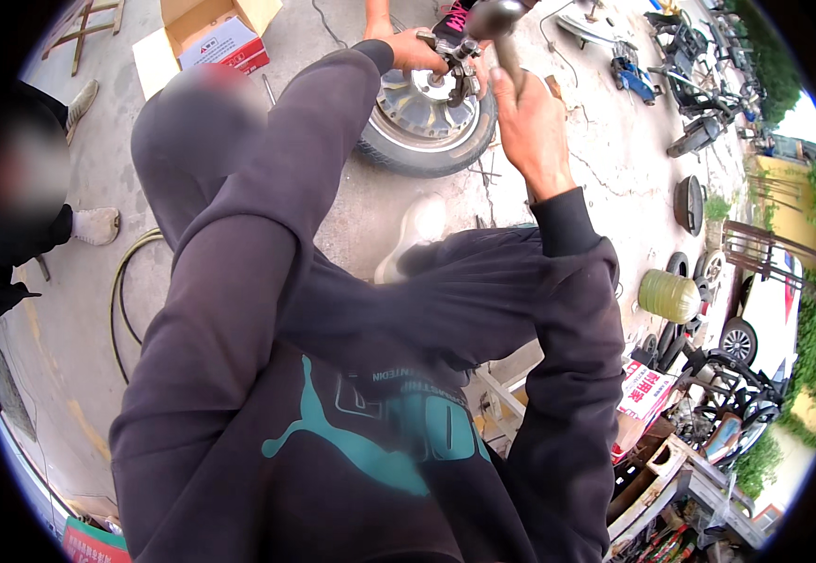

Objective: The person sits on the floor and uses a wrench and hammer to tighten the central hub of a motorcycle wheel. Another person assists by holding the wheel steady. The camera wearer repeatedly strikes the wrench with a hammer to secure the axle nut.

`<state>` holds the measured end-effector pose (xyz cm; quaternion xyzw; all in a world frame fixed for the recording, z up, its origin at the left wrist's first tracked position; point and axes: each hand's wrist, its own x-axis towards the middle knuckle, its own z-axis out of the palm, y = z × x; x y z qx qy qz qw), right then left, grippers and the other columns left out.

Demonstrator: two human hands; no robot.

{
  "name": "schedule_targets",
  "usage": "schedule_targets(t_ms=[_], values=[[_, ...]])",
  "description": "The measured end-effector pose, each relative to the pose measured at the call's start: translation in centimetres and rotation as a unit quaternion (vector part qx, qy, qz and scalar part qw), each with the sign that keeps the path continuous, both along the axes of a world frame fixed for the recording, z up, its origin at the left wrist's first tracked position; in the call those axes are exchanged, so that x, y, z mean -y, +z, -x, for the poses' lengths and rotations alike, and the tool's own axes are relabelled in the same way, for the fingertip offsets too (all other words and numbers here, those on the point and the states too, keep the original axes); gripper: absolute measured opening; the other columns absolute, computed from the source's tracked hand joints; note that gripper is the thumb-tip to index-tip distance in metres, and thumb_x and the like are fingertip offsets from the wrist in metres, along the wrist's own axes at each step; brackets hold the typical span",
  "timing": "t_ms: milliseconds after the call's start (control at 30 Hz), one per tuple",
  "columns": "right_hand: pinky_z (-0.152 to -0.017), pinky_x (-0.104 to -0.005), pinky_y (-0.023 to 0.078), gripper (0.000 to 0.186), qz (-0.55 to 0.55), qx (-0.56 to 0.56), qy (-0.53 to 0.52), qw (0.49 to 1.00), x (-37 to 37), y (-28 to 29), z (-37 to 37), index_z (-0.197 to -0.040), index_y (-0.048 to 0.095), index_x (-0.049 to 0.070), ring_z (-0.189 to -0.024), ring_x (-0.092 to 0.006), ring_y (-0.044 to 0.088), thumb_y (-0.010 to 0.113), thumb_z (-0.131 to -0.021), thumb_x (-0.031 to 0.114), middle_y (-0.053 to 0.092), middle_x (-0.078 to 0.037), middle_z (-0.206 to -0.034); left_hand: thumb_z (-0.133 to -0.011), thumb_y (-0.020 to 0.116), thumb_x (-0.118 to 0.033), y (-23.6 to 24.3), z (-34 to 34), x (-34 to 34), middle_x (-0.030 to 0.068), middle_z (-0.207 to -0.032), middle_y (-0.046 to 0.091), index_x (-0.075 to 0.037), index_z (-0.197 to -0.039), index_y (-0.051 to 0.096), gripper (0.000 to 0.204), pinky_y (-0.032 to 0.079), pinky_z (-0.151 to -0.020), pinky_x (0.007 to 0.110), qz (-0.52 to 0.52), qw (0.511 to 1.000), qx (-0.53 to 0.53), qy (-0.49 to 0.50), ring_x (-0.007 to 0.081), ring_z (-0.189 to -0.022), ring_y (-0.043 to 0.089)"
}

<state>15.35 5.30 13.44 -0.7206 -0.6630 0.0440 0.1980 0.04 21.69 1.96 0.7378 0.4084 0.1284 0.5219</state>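
Observation:
A wheel with a black tyre (pixel 417 164) lies on the ground in front of me, its metal hub facing up. Over the hub stands a jawed metal puller (pixel 465 70), gripped at its left side by my left hand (pixel 415 53). My right hand (pixel 532 127), just right of the wheel, is closed around the handle of a hammer (pixel 509 54). The hammer's head is blurred and raised above the puller. Behind my left hand, another person's hand (pixel 377 21) reaches toward the wheel; its fingers are mostly hidden.
An open cardboard box (pixel 204 23) with a white-and-red carton stands at the far left. A hose (pixel 119 291) curls on the left ground, near another person's shoe (pixel 97 226). To the right are a yellowish plastic barrel (pixel 669 296), a black basin (pixel 688 205) and motorcycle parts.

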Motion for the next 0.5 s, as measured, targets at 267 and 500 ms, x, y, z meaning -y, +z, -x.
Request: schedule_targets(t_ms=[267, 500], values=[[-0.065, -0.0447, 0.052, 0.054, -0.175, -0.083, 0.033, 0.981, 0.6, 1.6, 1.7, -0.091, 0.062, -0.004, -0.069, -0.0377, 0.069, 0.054, -0.103, 0.047, 0.067, -0.022, -0.072, -0.07, 0.078, -0.039, -0.6, -0.1, -0.4, 0.0043, -0.085, 0.065, -0.004, -0.097, 0.069, 0.045, 0.048, -0.073, 0.029, 0.003, 1.0, -0.013, 0.001, 0.016, -0.08, 0.06], [-0.063, -0.0467, 0.05, 0.048, -0.091, -0.093, 0.02, 0.991, 0.0, 4.4, 2.9, -0.092, 0.062, -0.004, -0.072, -0.0429, 0.068, 0.057, -0.102, 0.043, 0.066, -0.024, -0.073, -0.075, 0.073, -0.033, -1.2, 1.0, -1.1, 0.0095, -0.087, 0.071, -0.001, -0.1, 0.074, 0.041, 0.058, -0.064, 0.034, -0.03, 0.999, -0.029, -0.001, 0.0207, -0.076, 0.068]])
